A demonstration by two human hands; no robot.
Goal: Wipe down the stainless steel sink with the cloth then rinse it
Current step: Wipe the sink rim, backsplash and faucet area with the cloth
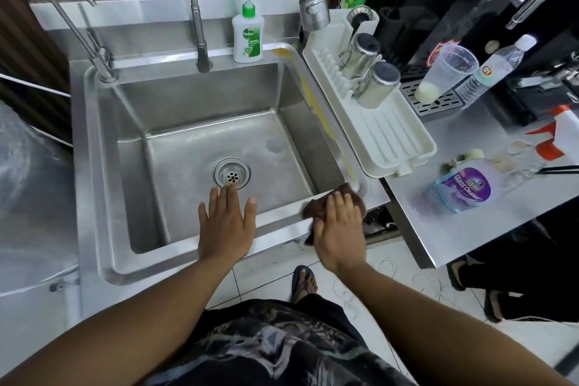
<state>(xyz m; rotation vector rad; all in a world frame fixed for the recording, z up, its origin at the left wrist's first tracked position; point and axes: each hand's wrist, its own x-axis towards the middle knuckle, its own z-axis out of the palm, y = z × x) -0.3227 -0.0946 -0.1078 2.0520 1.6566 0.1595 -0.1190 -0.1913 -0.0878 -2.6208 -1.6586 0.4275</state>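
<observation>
The stainless steel sink (94,141) fills the middle of the view, with a round drain (232,173) in its dry basin. My right hand (340,229) presses a brown cloth (316,207) flat on the sink's front right rim corner. My left hand (226,222) hovers flat over the front edge of the basin, fingers spread, holding nothing. A flexible spray faucet (313,9) hangs over the back right. A yellowish stain (319,110) runs along the right rim.
A soap pump bottle (247,34) stands on the back ledge, a thin tap (100,59) at back left. A white drying rack (391,135) with two steel cups sits right of the sink. A glass cleaner bottle (463,189) lies on the right counter.
</observation>
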